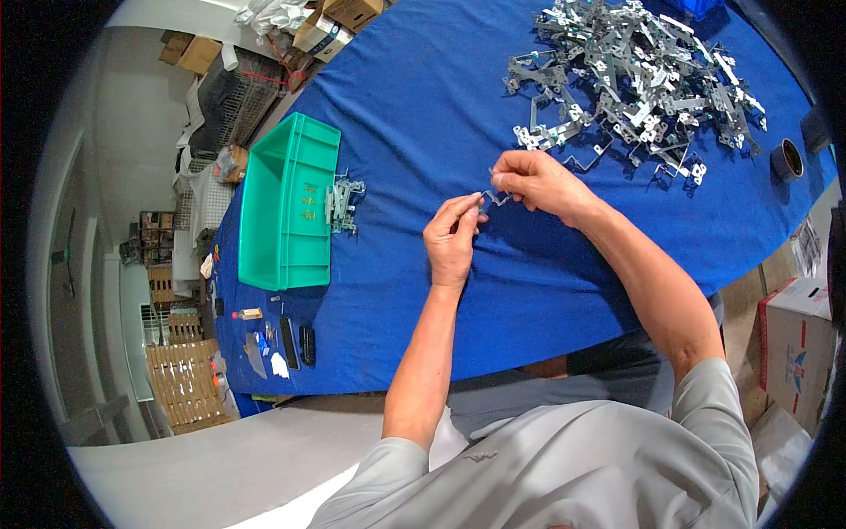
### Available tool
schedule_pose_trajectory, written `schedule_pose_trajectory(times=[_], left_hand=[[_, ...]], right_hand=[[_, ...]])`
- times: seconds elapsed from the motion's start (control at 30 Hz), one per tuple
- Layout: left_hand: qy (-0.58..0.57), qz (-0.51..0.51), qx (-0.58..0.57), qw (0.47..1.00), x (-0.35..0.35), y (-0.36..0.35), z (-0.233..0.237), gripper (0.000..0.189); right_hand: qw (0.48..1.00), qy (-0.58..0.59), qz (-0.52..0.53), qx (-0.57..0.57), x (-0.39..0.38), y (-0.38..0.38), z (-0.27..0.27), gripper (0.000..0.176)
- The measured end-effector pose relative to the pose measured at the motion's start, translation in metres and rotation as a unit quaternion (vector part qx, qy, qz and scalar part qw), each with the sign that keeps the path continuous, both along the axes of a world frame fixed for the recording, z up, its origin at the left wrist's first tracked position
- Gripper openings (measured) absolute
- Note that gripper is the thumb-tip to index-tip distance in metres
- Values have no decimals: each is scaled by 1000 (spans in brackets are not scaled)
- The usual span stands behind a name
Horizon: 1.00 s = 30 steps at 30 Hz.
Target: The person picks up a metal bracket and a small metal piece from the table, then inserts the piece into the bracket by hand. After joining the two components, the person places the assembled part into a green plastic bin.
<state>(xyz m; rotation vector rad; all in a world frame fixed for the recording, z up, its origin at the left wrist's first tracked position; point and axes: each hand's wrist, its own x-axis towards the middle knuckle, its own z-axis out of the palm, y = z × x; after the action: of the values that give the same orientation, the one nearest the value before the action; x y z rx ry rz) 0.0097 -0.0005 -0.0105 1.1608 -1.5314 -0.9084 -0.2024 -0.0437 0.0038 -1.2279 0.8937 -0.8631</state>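
Observation:
Between my two hands is a small bent metal bracket [498, 198], held above the blue cloth. My left hand [452, 236] pinches its left end between thumb and fingers. The other end is gripped by my right hand [539, 183], whose fingers are closed and partly cover it. A large heap of similar silvery metal brackets [639, 84] lies beyond my right hand. Left of my left hand, a small stack of brackets [344, 204] rests against a green plastic crate [310, 256]. The crate lies on its side.
Blue cloth [397, 326] covers the table. A dark round container [787, 161] stands near the right edge. At the lower left lie a black phone-like object [288, 342], another dark object [307, 346] and a small bottle [248, 314]. A cardboard box [797, 344] stands right of the table.

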Motion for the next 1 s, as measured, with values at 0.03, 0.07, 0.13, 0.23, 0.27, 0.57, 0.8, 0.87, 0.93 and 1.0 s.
schedule_pose_trajectory(times=[0.03, 0.07, 0.13, 0.23, 0.27, 0.57, 0.8, 0.87, 0.93, 1.0], left_hand=[[5, 0, 8, 1000, 0, 0, -1, 20], [9, 1, 15, 1000, 0, 0, -2, 21], [44, 56, 45, 996, -5, -1, -1, 21], [56, 79, 58, 994, -6, -2, -3, 22], [54, 77, 58, 994, -5, -3, -4, 22], [41, 70, 55, 995, -6, -2, -2, 23], [45, 80, 33, 995, -7, -2, -3, 23], [45, 76, 36, 995, -7, -2, -3, 23], [48, 75, 38, 995, -6, -2, -3, 23], [52, 75, 38, 995, -6, -2, -5, 23]], right_hand=[[999, 1, -37, -37, 2, -1, -3, 20], [995, 2, -75, -73, 4, -3, -9, 20], [987, 39, -107, -110, 3, -4, -4, 20], [998, -6, -35, -60, 3, 2, 4, 21], [996, 11, -30, -79, 4, 2, 2, 21], [982, 113, -24, -152, 7, 5, 1, 24], [977, 125, -34, -172, 6, 6, 6, 25], [977, 124, -35, -172, 6, 6, 6, 26], [974, 132, -40, -177, 6, 6, 4, 25], [974, 136, -39, -180, 5, 6, 5, 24]])
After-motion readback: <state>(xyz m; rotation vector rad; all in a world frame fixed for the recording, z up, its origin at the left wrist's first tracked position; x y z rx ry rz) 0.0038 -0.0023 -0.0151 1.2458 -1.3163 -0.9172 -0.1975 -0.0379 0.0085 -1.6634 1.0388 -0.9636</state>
